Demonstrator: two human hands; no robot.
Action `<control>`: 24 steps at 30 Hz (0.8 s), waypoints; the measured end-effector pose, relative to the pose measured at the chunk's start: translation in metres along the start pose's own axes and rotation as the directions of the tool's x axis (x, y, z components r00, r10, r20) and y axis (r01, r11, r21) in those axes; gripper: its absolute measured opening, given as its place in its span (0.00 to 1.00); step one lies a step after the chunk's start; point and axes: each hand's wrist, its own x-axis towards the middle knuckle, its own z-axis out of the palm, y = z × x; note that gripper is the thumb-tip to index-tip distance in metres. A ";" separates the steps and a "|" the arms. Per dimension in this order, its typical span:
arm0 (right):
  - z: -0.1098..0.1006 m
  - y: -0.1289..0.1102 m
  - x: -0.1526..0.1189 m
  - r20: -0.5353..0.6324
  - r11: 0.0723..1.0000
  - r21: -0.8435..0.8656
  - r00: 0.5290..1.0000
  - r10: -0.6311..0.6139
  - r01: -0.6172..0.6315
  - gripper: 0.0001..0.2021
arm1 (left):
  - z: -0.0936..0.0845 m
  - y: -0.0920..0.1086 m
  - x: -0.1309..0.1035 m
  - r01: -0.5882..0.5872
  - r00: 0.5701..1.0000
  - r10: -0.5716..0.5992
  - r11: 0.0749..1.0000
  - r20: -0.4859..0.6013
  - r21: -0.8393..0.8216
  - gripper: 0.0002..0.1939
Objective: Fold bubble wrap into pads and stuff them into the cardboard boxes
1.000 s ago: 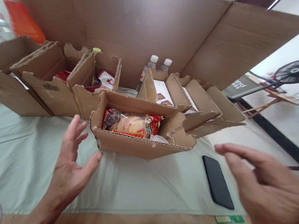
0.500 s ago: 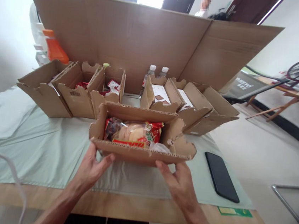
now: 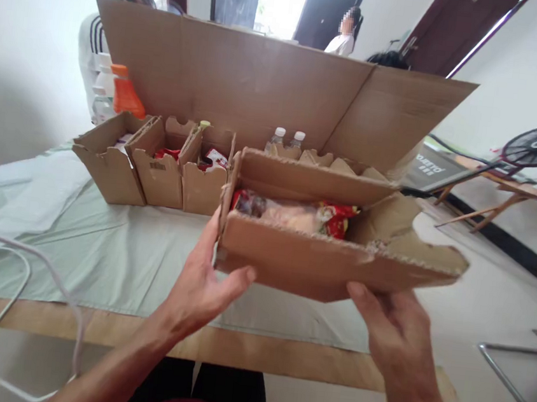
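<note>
Between my two hands a long open cardboard box (image 3: 291,261) is held up above the table, tilted so that its inside faces me. A red and clear food packet (image 3: 290,215) lies in it. My left hand (image 3: 210,278) grips the box's left end, thumb on the near wall and fingers round the side. My right hand (image 3: 393,316) supports it low on the right, thumb against the near wall and the other fingers partly hidden beneath. Behind its right part, several similar boxes are mostly covered, with only their upper edges showing.
Three cardboard boxes (image 3: 160,177) with packets stand at the back left. A tall cardboard panel (image 3: 262,79) rises behind them, with an orange bottle (image 3: 127,93) at left and two clear bottles (image 3: 278,137) in the middle. A white cable (image 3: 24,284) loops over the near left edge.
Both hands have lifted the box and carried it to the right and closer to me. It now covers the right-hand boxes and the phone's place. The camera view has shifted too.
</note>
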 end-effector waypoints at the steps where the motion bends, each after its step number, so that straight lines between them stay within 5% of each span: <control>1: 0.005 -0.004 -0.009 0.039 1.000 0.014 0.999 -0.012 0.012 0.14 | -0.009 -0.001 -0.012 0.058 0.998 -0.057 0.998 -0.037 0.039 0.34; 3: 0.028 -0.023 -0.018 0.168 0.995 0.093 0.984 -0.061 0.046 0.12 | -0.038 0.001 -0.029 0.141 0.976 -0.122 0.986 -0.180 0.093 0.31; 5: 0.054 -0.046 -0.010 0.263 0.974 0.216 0.956 -0.129 0.072 0.12 | -0.065 0.012 -0.029 0.077 0.926 -0.027 0.990 -0.377 0.119 0.31; 7: 0.067 -0.061 0.008 0.254 0.949 0.303 0.952 -0.171 0.089 0.16 | -0.074 0.024 -0.019 -0.034 0.900 0.088 0.991 -0.427 0.133 0.33; 9: 0.061 -0.059 0.024 0.172 0.950 0.294 0.972 -0.161 0.106 0.19 | -0.062 0.028 -0.008 -0.113 0.921 0.144 0.988 -0.362 0.105 0.36; 12: 0.030 -0.028 0.020 0.067 0.986 0.166 0.997 -0.045 0.033 0.20 | -0.024 0.015 -0.001 -0.078 0.982 0.081 0.997 -0.169 0.024 0.35; 15: 0.010 0.010 -0.024 0.044 0.986 0.100 0.991 0.129 -0.133 0.22 | 0.005 -0.014 0.000 0.032 0.999 -0.032 0.999 -0.023 -0.021 0.31; 17: 0.013 0.029 -0.063 0.064 0.968 0.095 0.972 0.226 -0.232 0.24 | 0.008 -0.037 0.006 0.106 0.994 -0.105 0.994 0.025 -0.041 0.31; 21: 0.030 0.052 -0.115 0.172 0.936 0.116 0.935 0.310 -0.331 0.27 | -0.010 -0.075 0.018 0.167 0.985 -0.166 0.985 -0.040 0.034 0.38; 24: 0.035 0.068 -0.112 0.215 0.900 0.163 0.904 0.368 -0.405 0.33 | -0.017 -0.094 0.003 0.213 0.963 -0.176 0.961 -0.203 0.175 0.41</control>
